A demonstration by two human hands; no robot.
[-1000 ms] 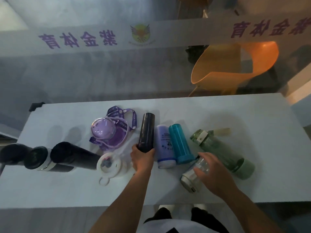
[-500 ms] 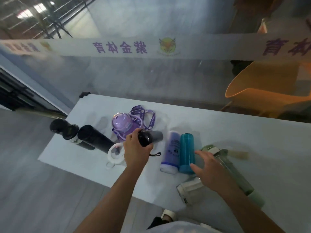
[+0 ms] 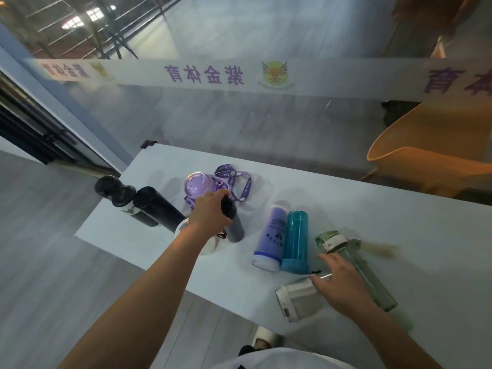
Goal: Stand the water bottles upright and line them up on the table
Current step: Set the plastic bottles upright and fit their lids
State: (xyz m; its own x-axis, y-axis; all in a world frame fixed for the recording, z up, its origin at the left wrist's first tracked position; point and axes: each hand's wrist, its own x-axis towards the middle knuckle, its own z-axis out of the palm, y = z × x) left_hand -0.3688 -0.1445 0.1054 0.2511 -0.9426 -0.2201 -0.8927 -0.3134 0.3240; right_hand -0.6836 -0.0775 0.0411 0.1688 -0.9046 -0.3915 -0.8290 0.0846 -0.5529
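My left hand (image 3: 210,211) grips the top of a slim black bottle (image 3: 234,225), which stands upright on the white table (image 3: 399,222). My right hand (image 3: 343,283) lies with fingers spread on the end of a clear bottle with a white cap (image 3: 298,299), which is on its side at the table's front edge. A lavender bottle (image 3: 271,235), a teal bottle (image 3: 295,241) and a green bottle (image 3: 356,267) lie flat between my hands. Three black bottles (image 3: 157,209) stand in a row at the left end. A purple bottle with a lanyard (image 3: 198,186) stands behind my left hand.
A white round-lidded bottle (image 3: 209,247) sits partly hidden under my left forearm. A glass wall with a printed band (image 3: 205,75) runs along the table's far side, with an orange chair (image 3: 426,145) beyond it. The table's left end and front edge drop to grey floor.
The slim black bottle went from lying flat to standing upright in my left hand. My right hand stayed on the clear bottle. The camera swung left.
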